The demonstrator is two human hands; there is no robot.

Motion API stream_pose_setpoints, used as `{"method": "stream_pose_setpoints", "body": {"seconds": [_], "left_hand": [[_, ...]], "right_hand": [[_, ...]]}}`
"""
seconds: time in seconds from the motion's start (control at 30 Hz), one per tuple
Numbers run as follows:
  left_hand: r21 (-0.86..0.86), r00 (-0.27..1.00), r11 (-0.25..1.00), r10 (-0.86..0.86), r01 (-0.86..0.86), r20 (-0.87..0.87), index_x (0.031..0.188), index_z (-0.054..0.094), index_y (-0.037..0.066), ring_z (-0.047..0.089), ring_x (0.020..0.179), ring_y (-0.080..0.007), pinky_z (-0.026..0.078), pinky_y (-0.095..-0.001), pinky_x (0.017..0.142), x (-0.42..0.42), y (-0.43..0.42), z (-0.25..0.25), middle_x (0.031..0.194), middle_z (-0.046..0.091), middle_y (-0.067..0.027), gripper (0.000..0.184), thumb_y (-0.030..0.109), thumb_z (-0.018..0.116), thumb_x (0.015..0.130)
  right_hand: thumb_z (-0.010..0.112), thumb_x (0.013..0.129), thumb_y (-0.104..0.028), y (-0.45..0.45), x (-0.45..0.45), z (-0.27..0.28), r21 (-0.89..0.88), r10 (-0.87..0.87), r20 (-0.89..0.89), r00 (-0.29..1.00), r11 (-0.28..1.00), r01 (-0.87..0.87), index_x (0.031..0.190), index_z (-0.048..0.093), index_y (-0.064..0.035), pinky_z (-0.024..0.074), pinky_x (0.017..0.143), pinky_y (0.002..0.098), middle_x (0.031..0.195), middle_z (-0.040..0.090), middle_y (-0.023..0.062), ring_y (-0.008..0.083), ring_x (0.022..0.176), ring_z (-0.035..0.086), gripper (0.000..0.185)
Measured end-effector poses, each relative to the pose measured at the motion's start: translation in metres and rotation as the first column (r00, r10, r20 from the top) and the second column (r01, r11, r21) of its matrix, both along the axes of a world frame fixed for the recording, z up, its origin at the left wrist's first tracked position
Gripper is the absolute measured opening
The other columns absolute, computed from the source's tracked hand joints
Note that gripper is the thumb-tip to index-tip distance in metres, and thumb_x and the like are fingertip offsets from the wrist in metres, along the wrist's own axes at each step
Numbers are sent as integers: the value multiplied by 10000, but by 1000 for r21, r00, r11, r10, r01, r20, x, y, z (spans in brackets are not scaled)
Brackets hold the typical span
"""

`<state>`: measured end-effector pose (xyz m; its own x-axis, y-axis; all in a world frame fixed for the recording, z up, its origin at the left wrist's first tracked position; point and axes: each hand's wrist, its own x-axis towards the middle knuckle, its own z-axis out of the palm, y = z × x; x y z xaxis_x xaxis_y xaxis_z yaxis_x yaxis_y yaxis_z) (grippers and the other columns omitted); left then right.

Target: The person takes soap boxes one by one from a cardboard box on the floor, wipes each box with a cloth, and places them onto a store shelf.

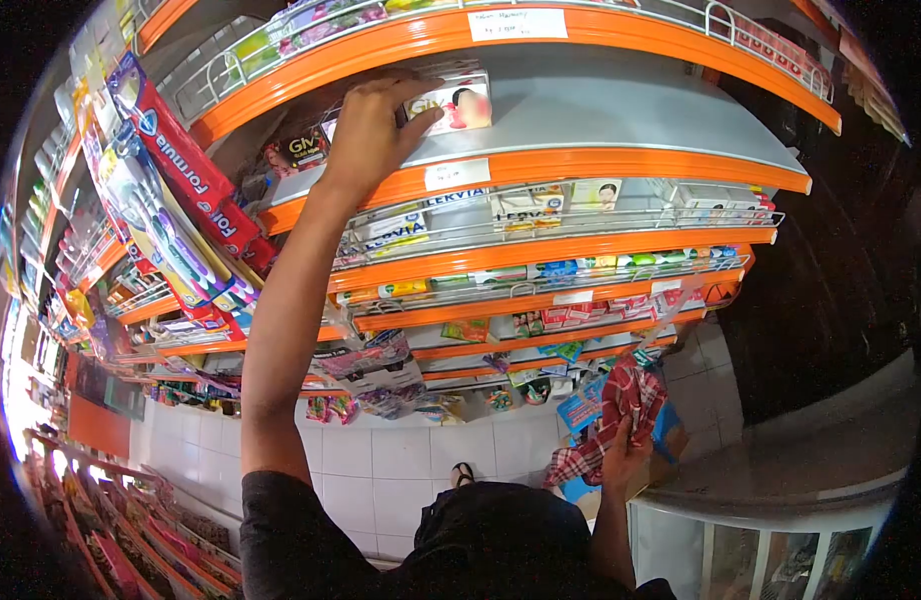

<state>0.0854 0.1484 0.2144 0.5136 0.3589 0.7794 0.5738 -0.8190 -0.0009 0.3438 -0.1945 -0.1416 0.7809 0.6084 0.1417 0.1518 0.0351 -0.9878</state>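
My left hand (374, 125) reaches up to a grey shelf with an orange front edge. It grips a white GIV soap box (471, 108) printed with flowers and a person's picture. The thumb lies across the front of the box and the fingers reach over its top left part. Left of my wrist, a dark GIV soap box (303, 150) sits on the same shelf. Low on the right, my right hand (626, 462) is closed around a red and white checked cloth (631, 400), which hangs bunched from it.
Lower shelves hold LERVIA soap boxes (396, 230) behind wire rails. Red Formula toothbrush packs (186, 160) hang at the left. A blue carton (584, 403) stands on the tiled floor (401, 455) behind the cloth. A glass-fronted case (761, 560) is at lower right.
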Motion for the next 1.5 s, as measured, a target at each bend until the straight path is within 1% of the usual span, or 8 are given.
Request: {"method": "stream_pose_setpoints", "body": {"seconds": [0.53,0.83,0.9,1.03,1.13,1.23,1.37,1.5], "left_hand": [[-6,935,996,78,-85,-347,1302,559,170,645,928,-384,487,-457,858,44,33,9,1004,672,-215,480,481,489,944],[-5,926,990,130,-141,-354,1276,572,174,650,892,-385,497,-477,826,41,27,12,934,677,-215,498,524,483,933],[14,922,986,159,-165,-353,1280,569,179,652,880,-383,501,-479,810,41,23,12,904,674,-219,505,533,483,929],[26,917,979,197,-201,-348,1289,562,185,662,873,-361,510,-474,782,41,17,12,856,669,-219,497,515,514,920],[23,959,995,101,-98,-265,1293,558,156,666,889,-353,512,-457,812,41,15,8,914,676,-209,494,461,569,905],[281,995,957,-50,73,-90,1235,607,97,594,1083,-342,456,-422,926,57,-27,0,1102,655,-178,408,274,649,870],[29,937,948,-317,316,146,1120,625,-41,611,985,-350,463,-419,889,90,-118,-83,1067,649,-204,358,181,642,839],[-621,808,576,-565,531,167,1037,637,12,614,943,-324,467,-412,851,184,-159,-244,994,652,-153,238,114,669,825]], "right_hand": [[613,900,-447,-5,-7,6,-367,-175,39,984,913,177,1219,578,22,507,815,394,1137,655,225,315,1012,662,568],[585,964,-211,-20,9,-10,-289,-140,87,986,944,159,1149,608,55,479,828,319,1059,688,109,156,953,626,325],[658,904,-157,-19,26,-55,55,-209,171,963,978,202,1001,648,56,517,706,332,911,702,147,231,806,666,235],[640,914,-177,-16,16,-29,67,-189,174,966,981,180,1025,650,41,517,729,331,957,700,151,245,838,667,245],[586,964,-267,-26,19,-34,-319,-255,283,925,884,341,1149,599,44,465,840,328,1130,634,117,150,963,582,362],[602,948,-299,-42,34,-51,154,-206,-600,773,919,364,1263,556,2,455,905,352,1186,606,83,200,1047,580,438],[533,973,-313,-106,71,-102,216,-18,-884,468,871,441,1321,487,-136,542,727,391,1103,624,62,229,883,641,393],[502,959,-365,-171,74,-146,512,400,-832,385,821,253,1238,533,-154,493,497,413,806,639,104,260,599,613,351]]}}
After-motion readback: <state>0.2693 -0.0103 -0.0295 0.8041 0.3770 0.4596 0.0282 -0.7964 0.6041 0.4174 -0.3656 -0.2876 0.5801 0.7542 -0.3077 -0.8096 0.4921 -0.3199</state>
